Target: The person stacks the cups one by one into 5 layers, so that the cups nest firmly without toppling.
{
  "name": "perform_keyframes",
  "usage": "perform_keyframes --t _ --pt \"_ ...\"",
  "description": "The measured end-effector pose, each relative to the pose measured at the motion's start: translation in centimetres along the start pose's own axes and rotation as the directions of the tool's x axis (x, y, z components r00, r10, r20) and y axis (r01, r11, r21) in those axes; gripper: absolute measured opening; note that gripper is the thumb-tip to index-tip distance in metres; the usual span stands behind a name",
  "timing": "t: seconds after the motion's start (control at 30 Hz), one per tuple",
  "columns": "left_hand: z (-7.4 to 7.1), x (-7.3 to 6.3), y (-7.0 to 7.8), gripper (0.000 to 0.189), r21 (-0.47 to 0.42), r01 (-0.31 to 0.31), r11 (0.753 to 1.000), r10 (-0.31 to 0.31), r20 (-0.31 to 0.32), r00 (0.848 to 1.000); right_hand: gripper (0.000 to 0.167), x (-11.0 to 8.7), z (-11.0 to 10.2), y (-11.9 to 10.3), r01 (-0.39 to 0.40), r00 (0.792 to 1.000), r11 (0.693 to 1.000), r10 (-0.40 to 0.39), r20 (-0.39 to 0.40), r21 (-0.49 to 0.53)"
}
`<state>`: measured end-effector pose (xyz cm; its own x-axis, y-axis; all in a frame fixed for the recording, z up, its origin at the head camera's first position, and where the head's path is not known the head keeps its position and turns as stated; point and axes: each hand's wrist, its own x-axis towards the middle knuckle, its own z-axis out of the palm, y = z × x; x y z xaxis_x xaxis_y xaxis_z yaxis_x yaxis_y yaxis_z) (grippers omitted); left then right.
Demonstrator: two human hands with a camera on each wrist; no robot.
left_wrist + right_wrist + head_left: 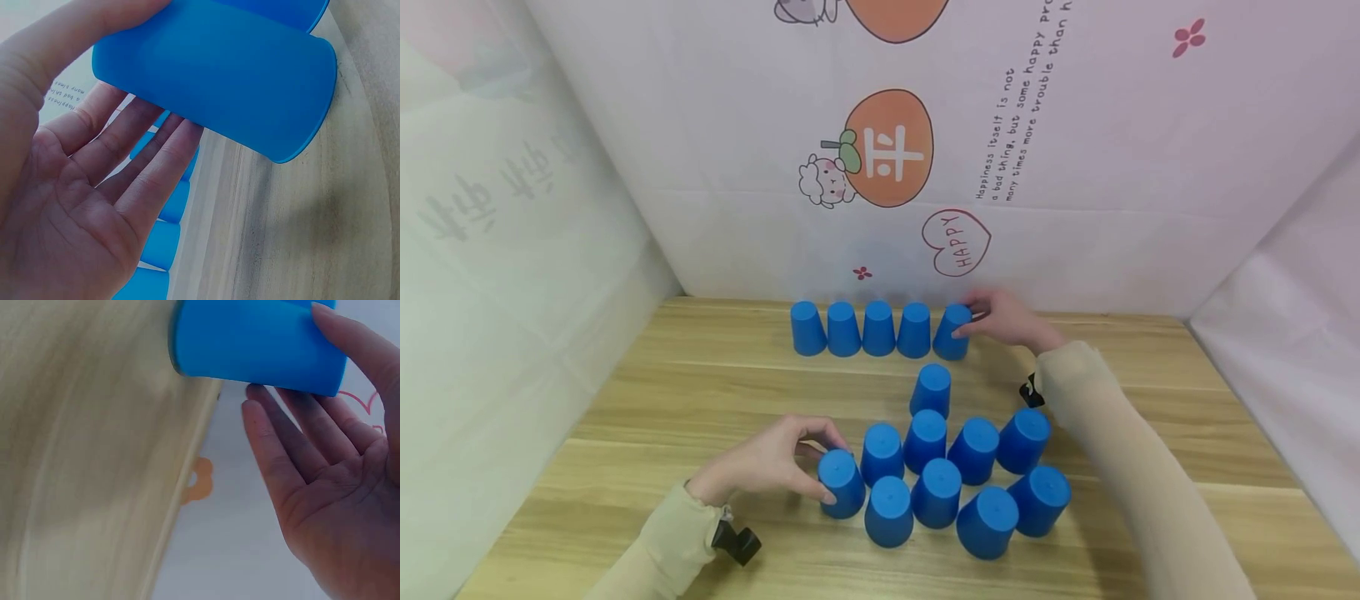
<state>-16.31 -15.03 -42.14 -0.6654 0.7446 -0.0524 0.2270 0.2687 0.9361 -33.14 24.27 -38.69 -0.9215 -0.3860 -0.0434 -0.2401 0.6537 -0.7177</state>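
Upside-down blue plastic cups stand on the wooden table in two sets. At the right end of the back row, my right hand (1003,319) grips a cup (951,333) from its right side. In the right wrist view the thumb lies on that cup (256,347) and the fingers reach round its other side. Nearer the front, my left hand (775,458) grips the leftmost cup (842,487) of a loose cluster. The left wrist view shows the thumb over this cup (219,75), with the fingertips partly hidden behind it.
Several more cups (878,329) form the straight back row. The rest of the cluster, including a front cup (987,525), stands close together right of my left hand. A printed white cloth (737,242) hangs behind the table's (722,383) back edge.
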Motion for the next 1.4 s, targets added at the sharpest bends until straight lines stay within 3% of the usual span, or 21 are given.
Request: perform_keyframes --t 0.33,0.47,0.57,0.77,0.97,1.2,1.3,1.4 --pt "-0.8 -0.2 0.4 0.04 0.036 -0.022 0.999 0.023 -0.041 0.999 0.053 -0.7 0.3 -0.5 0.014 0.999 0.999 -0.016 0.036 0.041" --pt "-2.2 -0.3 1.4 0.043 0.103 -0.08 0.991 0.092 -0.114 0.989 0.061 -1.5 -0.5 -0.4 0.03 0.999 0.998 -0.031 0.02 0.062" --pt "-3.4 -0.2 2.2 0.046 0.138 -0.094 0.986 0.122 -0.216 0.969 0.064 -2.5 -1.3 -0.3 0.035 0.999 0.997 -0.035 0.001 0.063" --pt "-5.0 1.2 2.9 0.048 0.117 -0.122 0.986 0.159 -0.407 0.9 0.06 -5.1 -2.4 -0.5 0.037 0.999 0.994 -0.036 -0.008 0.101" --pt "-6.1 2.7 2.8 0.052 0.12 -0.147 0.982 0.19 -0.575 0.796 0.059 -8.4 -2.2 -0.4 0.026 1.0 0.995 -0.027 0.006 0.1" --pt "-7.2 4.5 2.6 0.052 0.143 -0.203 0.969 0.246 -0.675 0.696 0.055 -12.2 -1.3 0.8 0.036 0.999 0.997 -0.036 -0.002 0.075" --pt "-7.8 5.3 2.6 0.051 0.15 -0.199 0.968 0.246 -0.707 0.663 0.052 -13.4 -0.7 1.5 0.038 0.999 0.997 -0.039 0.001 0.071" --pt "-8.5 6.0 2.7 0.053 0.143 -0.172 0.975 0.221 -0.725 0.652 0.049 -14.4 -0.2 2.0 0.063 0.998 0.994 -0.064 0.007 0.084"
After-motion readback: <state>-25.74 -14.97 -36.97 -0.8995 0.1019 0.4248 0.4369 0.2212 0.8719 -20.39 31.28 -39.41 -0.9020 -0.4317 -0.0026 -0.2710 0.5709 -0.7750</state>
